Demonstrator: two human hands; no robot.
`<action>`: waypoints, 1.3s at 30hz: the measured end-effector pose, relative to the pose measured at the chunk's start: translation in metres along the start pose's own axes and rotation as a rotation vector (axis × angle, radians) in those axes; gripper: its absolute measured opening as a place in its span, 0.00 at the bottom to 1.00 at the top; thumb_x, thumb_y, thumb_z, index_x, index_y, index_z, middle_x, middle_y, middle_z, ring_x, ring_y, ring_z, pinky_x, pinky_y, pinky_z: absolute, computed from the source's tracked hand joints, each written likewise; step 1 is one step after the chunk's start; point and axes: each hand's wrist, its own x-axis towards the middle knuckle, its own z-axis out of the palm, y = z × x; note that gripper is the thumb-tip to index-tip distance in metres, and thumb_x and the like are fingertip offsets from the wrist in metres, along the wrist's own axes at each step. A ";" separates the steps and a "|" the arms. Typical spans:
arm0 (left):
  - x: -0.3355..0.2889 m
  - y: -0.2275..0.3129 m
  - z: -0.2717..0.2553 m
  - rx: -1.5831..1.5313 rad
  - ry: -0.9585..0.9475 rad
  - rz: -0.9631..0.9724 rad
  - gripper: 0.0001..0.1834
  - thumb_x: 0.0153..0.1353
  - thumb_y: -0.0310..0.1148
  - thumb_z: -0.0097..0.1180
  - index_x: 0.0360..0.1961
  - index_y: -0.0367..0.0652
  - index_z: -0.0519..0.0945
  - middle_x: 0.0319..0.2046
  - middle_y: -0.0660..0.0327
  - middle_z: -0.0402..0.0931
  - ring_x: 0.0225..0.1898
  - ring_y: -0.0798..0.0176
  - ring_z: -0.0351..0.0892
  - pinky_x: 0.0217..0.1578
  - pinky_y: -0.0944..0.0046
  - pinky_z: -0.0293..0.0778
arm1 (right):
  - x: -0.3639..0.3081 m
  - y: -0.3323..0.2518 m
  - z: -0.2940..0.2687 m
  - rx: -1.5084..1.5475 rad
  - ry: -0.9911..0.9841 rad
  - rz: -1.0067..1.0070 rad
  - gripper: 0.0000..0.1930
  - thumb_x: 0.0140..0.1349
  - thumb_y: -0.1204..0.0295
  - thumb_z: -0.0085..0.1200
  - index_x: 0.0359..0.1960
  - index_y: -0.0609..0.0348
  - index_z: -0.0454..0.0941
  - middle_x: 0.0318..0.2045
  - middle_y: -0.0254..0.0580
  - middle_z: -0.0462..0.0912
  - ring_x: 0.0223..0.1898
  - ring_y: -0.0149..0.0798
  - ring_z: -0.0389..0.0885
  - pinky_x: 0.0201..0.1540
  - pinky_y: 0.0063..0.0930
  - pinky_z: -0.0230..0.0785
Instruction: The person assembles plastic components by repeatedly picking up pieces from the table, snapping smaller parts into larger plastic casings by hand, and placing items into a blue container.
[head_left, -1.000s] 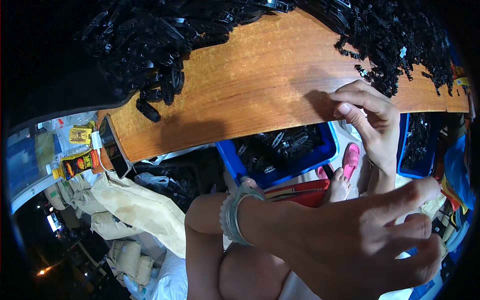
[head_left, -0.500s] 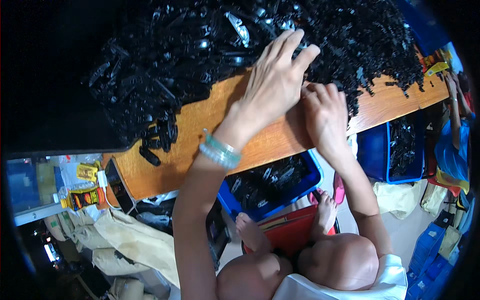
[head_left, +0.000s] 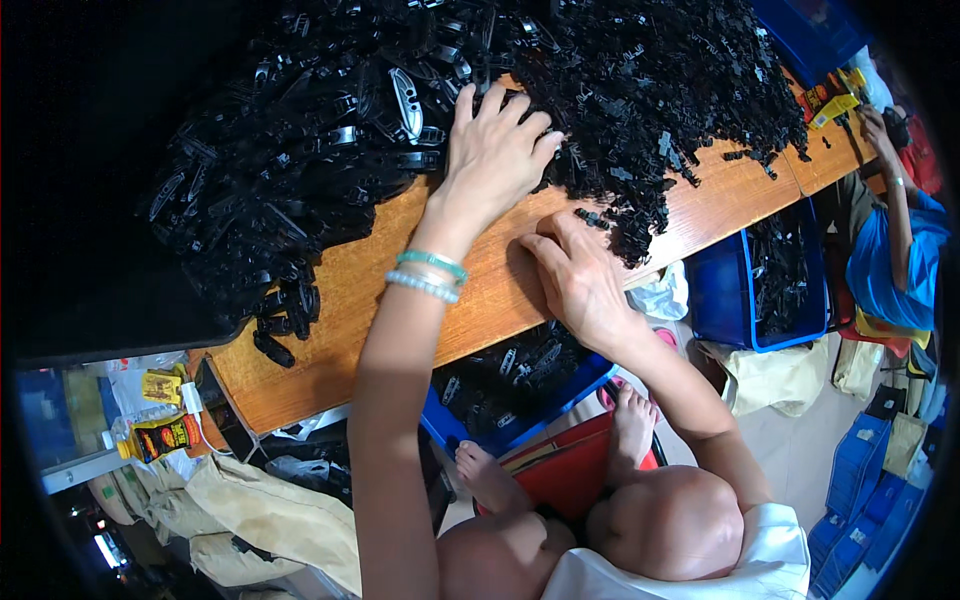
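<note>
A big heap of black plastic parts [head_left: 330, 130] covers the far side of a wooden table [head_left: 370, 290]. My left hand [head_left: 495, 150] lies palm down on the heap's near edge with its fingers spread, and two bead bracelets circle that wrist. My right hand [head_left: 575, 275] rests on the bare wood just below the heap. Its fingers are curled toward a few small loose black parts [head_left: 592, 216]. Whether it holds one is hidden. My bare knees and feet show below the table.
Under the table stands a blue bin [head_left: 590, 385] with black parts, and a second blue bin [head_left: 725, 290] sits to the right. Another person in a blue shirt [head_left: 895, 265] sits at the right end. A red stool [head_left: 575, 470], yellow bottles [head_left: 165, 435] and blue crates [head_left: 860, 480] are around.
My left hand went from close to the camera up onto the heap, then slid a little down and left. My right hand drew back from the heap toward the table's near edge.
</note>
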 end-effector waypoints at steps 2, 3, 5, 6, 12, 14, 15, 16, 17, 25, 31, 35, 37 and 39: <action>-0.013 0.005 -0.006 -0.037 0.010 0.001 0.14 0.60 0.41 0.49 0.38 0.44 0.80 0.42 0.59 0.75 0.52 0.52 0.66 0.58 0.47 0.52 | -0.004 0.000 0.004 0.063 -0.005 -0.036 0.12 0.46 0.80 0.52 0.35 0.67 0.73 0.32 0.47 0.69 0.34 0.47 0.73 0.32 0.36 0.68; -0.019 0.007 -0.009 -0.037 0.008 -0.001 0.14 0.60 0.41 0.49 0.38 0.44 0.80 0.42 0.59 0.75 0.52 0.52 0.66 0.58 0.47 0.52 | -0.005 0.001 0.005 0.065 0.001 -0.061 0.12 0.45 0.80 0.53 0.35 0.67 0.73 0.32 0.47 0.69 0.33 0.48 0.73 0.32 0.36 0.68; -0.031 0.011 -0.017 -0.082 0.027 -0.024 0.13 0.58 0.40 0.51 0.37 0.43 0.79 0.40 0.57 0.74 0.52 0.51 0.66 0.58 0.47 0.53 | -0.006 0.001 0.005 0.102 -0.007 -0.080 0.12 0.44 0.80 0.54 0.34 0.66 0.74 0.32 0.47 0.69 0.33 0.48 0.74 0.32 0.36 0.69; -0.038 0.013 -0.020 -0.080 0.024 -0.029 0.13 0.58 0.40 0.51 0.37 0.43 0.79 0.40 0.57 0.74 0.52 0.51 0.66 0.58 0.47 0.53 | -0.006 0.000 0.005 0.139 -0.011 -0.098 0.13 0.43 0.81 0.54 0.34 0.66 0.74 0.32 0.47 0.69 0.34 0.48 0.74 0.33 0.36 0.69; -0.072 0.021 -0.035 -0.102 0.054 -0.086 0.15 0.54 0.40 0.56 0.38 0.40 0.77 0.40 0.53 0.74 0.53 0.50 0.66 0.57 0.45 0.53 | -0.005 -0.005 0.005 0.183 0.010 -0.092 0.12 0.44 0.82 0.55 0.33 0.64 0.74 0.33 0.46 0.70 0.35 0.48 0.74 0.34 0.36 0.69; -0.078 0.020 -0.036 -0.115 0.048 -0.089 0.16 0.54 0.39 0.57 0.39 0.39 0.77 0.41 0.52 0.73 0.54 0.49 0.65 0.58 0.44 0.53 | -0.006 -0.005 0.007 0.195 0.014 -0.095 0.11 0.45 0.82 0.55 0.32 0.63 0.74 0.32 0.45 0.70 0.33 0.48 0.74 0.34 0.36 0.69; -0.081 0.021 -0.037 -0.110 0.047 -0.088 0.17 0.54 0.40 0.57 0.40 0.39 0.76 0.43 0.52 0.73 0.55 0.49 0.65 0.58 0.44 0.52 | -0.006 -0.005 0.007 0.190 0.027 -0.104 0.10 0.45 0.82 0.55 0.32 0.63 0.74 0.32 0.45 0.70 0.33 0.47 0.74 0.34 0.36 0.69; -0.083 0.021 -0.037 -0.105 0.045 -0.088 0.18 0.54 0.40 0.57 0.42 0.39 0.76 0.45 0.51 0.72 0.56 0.49 0.64 0.59 0.44 0.52 | -0.006 -0.005 0.007 0.184 0.040 -0.112 0.10 0.45 0.82 0.55 0.32 0.63 0.74 0.32 0.45 0.70 0.33 0.47 0.74 0.34 0.36 0.69; -0.085 0.021 -0.038 -0.105 0.044 -0.088 0.18 0.54 0.40 0.57 0.42 0.39 0.76 0.45 0.51 0.72 0.56 0.49 0.64 0.59 0.44 0.52 | -0.006 -0.005 0.007 0.185 0.040 -0.112 0.10 0.45 0.82 0.55 0.32 0.63 0.74 0.32 0.45 0.70 0.33 0.47 0.74 0.34 0.36 0.69; -0.092 0.021 -0.038 -0.112 0.068 -0.082 0.24 0.54 0.45 0.57 0.45 0.37 0.75 0.48 0.47 0.69 0.57 0.47 0.63 0.59 0.42 0.52 | -0.007 -0.005 0.006 0.160 0.059 -0.109 0.10 0.45 0.82 0.55 0.32 0.63 0.74 0.32 0.45 0.70 0.33 0.47 0.75 0.32 0.36 0.69; -0.090 0.020 -0.042 -0.147 0.133 -0.045 0.24 0.53 0.45 0.58 0.44 0.36 0.75 0.48 0.47 0.69 0.56 0.46 0.64 0.59 0.44 0.54 | -0.008 -0.006 0.004 0.157 0.067 -0.101 0.12 0.46 0.81 0.56 0.35 0.63 0.74 0.34 0.45 0.71 0.34 0.46 0.75 0.33 0.35 0.70; -0.081 0.023 -0.045 -0.148 0.226 0.002 0.23 0.53 0.41 0.59 0.45 0.36 0.74 0.48 0.48 0.69 0.53 0.47 0.67 0.56 0.47 0.60 | -0.008 -0.007 0.002 0.167 0.056 -0.112 0.12 0.47 0.80 0.57 0.35 0.63 0.75 0.34 0.45 0.72 0.34 0.46 0.75 0.34 0.34 0.70; -0.070 0.026 -0.045 -0.224 0.337 -0.024 0.19 0.50 0.30 0.61 0.44 0.37 0.74 0.45 0.51 0.73 0.48 0.48 0.71 0.49 0.52 0.67 | -0.009 -0.004 0.004 0.200 0.085 -0.133 0.10 0.47 0.79 0.59 0.34 0.63 0.75 0.35 0.45 0.72 0.35 0.46 0.75 0.34 0.33 0.71; -0.056 0.028 -0.044 -0.253 0.304 -0.055 0.18 0.50 0.27 0.60 0.43 0.37 0.75 0.44 0.50 0.73 0.46 0.48 0.72 0.45 0.54 0.68 | -0.010 -0.003 0.005 0.200 0.094 -0.147 0.10 0.47 0.79 0.59 0.33 0.64 0.75 0.35 0.45 0.73 0.34 0.45 0.76 0.33 0.33 0.71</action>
